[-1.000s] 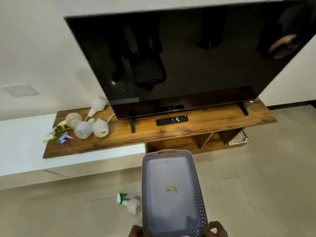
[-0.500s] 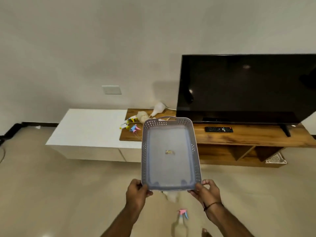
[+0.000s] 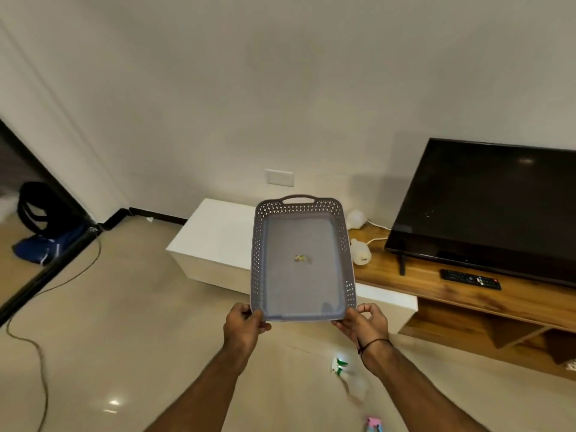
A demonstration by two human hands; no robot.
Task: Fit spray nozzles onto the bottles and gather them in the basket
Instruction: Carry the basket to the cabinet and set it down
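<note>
I hold a grey perforated basket (image 3: pixel 256 254) out in front of me by its near edge, my left hand (image 3: pixel 242 325) at the left corner and my right hand (image 3: pixel 364 322) at the right corner. Only a small sticker lies inside it. Two white bottles (image 3: pixel 361 254) without nozzles lie on the wooden TV stand (image 3: pixel 452 294), partly hidden behind the basket. On the floor below my right arm lies a bottle with a green nozzle (image 3: pixel 349 375). A pink and blue nozzle (image 3: pixel 373 424) shows at the bottom edge.
A black TV (image 3: pixel 486 210) and a remote (image 3: pixel 470 279) sit on the wooden stand. A white low cabinet (image 3: pixel 215 241) stands left of it. A cable (image 3: pixel 37 347) trails over the tiled floor, and a dark bag (image 3: pixel 40 226) sits far left.
My view has swung left and back from the TV stand; the basket stays in both hands. The floor bottles now appear lower right, and the bottles on the stand sit behind the basket's right side.
</note>
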